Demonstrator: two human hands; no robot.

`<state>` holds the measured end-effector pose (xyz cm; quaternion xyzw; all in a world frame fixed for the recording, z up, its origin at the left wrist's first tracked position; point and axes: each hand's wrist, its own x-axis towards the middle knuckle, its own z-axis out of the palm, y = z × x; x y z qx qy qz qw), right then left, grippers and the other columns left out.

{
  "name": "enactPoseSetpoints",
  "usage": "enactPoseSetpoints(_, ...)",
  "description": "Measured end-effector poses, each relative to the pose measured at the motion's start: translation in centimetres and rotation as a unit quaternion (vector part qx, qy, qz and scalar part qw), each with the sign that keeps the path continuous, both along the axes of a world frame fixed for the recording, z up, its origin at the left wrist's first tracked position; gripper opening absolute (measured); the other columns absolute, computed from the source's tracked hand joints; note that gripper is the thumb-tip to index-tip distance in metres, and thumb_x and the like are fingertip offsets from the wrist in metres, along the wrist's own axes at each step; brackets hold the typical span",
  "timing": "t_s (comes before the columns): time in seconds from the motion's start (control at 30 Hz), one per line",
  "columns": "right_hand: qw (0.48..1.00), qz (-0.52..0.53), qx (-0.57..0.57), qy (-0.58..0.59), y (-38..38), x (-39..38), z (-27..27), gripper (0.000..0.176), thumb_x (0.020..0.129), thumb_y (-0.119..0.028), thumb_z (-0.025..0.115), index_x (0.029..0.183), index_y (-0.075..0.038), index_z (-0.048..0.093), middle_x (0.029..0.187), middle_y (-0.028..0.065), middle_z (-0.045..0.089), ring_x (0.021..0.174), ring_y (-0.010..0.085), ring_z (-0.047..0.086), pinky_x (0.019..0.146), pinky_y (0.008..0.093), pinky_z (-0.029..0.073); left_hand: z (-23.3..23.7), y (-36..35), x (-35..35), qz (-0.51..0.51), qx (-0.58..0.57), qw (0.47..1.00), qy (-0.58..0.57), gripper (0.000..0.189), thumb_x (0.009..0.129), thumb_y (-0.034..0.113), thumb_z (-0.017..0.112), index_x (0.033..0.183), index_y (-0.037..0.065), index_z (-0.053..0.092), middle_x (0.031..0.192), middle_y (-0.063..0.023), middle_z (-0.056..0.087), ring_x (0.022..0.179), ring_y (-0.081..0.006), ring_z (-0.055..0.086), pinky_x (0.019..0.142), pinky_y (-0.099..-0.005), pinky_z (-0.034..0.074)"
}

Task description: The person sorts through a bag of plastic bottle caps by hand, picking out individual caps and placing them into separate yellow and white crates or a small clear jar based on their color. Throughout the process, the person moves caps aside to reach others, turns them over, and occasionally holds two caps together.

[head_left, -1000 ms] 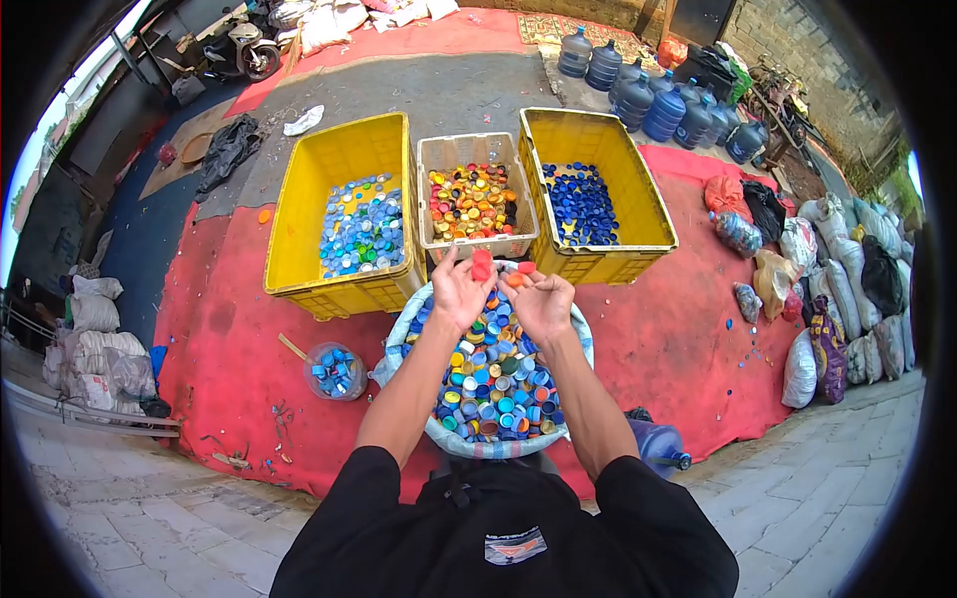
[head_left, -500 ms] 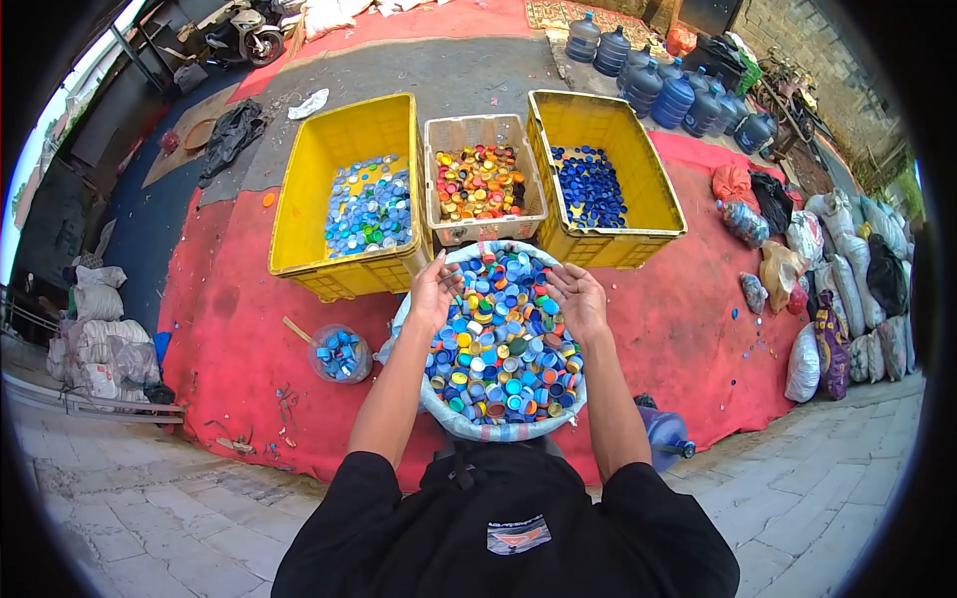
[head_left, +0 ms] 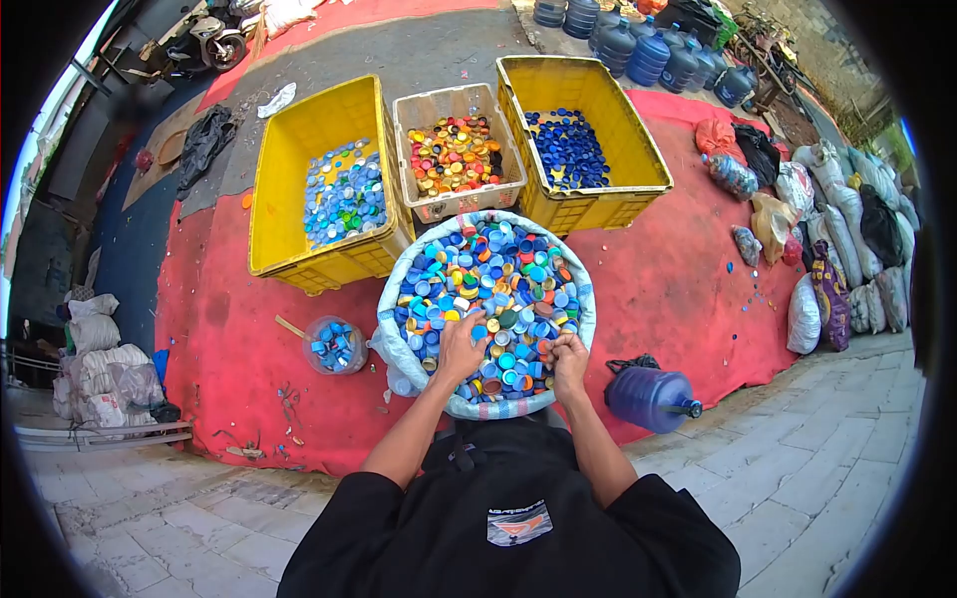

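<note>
A round sack with a rolled white rim (head_left: 388, 299) stands close in front of my body, filled with loose plastic bottle caps (head_left: 508, 261) of many colours. My left hand (head_left: 461, 351) is over the left part of the heap, its fingers curled about a blue bottle cap (head_left: 479, 332). To the right, my right hand (head_left: 568, 361) is closed in a pinch just above the caps. Its fingers hide whatever may be between them.
Beyond the sack stand a yellow crate (head_left: 284, 261) with mostly light blue caps, a whitish crate (head_left: 439, 207) with red, orange and yellow ones, and another yellow crate (head_left: 638, 179) with dark blue ones. A clear tub (head_left: 336, 346) sits left, a large water bottle (head_left: 648, 399) right.
Both hands have come down from beside the sack's far rim to the caps, and their fingers have closed. The view has shifted, showing more of the water bottle on the right.
</note>
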<state>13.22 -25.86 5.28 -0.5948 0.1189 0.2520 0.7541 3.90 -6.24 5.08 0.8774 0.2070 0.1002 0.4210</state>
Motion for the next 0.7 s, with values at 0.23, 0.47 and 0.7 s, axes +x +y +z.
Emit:
enactPoseSetpoints(0.23,0.998,-0.051,-0.003,-0.039,-3.0,0.7,1.5,0.013,0.079,0.004,0.046,0.088,-0.003,0.053,0.078,0.0079,0.061,0.056,0.0093,0.050,0.051,0.0230,0.041,1.3,-0.1,4.2,-0.143,0.092,0.985,0.036,0.066,0.070,0.012,0.075,0.132,0.010,0.050,0.115,-0.0084,0.064,0.104,-0.0287,0.051,0.089,-0.0418,0.037)
enactPoseSetpoints(0.47,0.997,-0.066,-0.034,-0.038,-6.1,0.0,0.9,0.014,0.079,0.003,0.047,0.089,-0.003,0.055,0.080,0.0073,0.062,0.059,0.0094,0.051,0.052,0.0233,0.043,0.1,-0.5,5.4,-0.193,0.122,0.971,0.075,0.064,0.070,0.016,0.076,0.129,0.013,0.052,0.117,-0.0078,0.062,0.106,-0.0285,0.050,0.090,-0.0433,0.036)
enactPoseSetpoints(0.7,0.996,-0.014,-0.074,-0.038,-5.7,-0.7,0.4,0.009,0.081,0.002,0.052,0.088,-0.003,0.055,0.076,0.0030,0.060,0.062,0.0079,0.051,0.055,0.0235,0.043,-0.1,-0.7,5.1,-0.123,0.103,0.986,0.042,0.040,0.071,0.025,0.077,0.106,0.010,0.067,0.104,-0.0124,0.061,0.102,-0.0298,0.052,0.086,-0.0416,0.040)
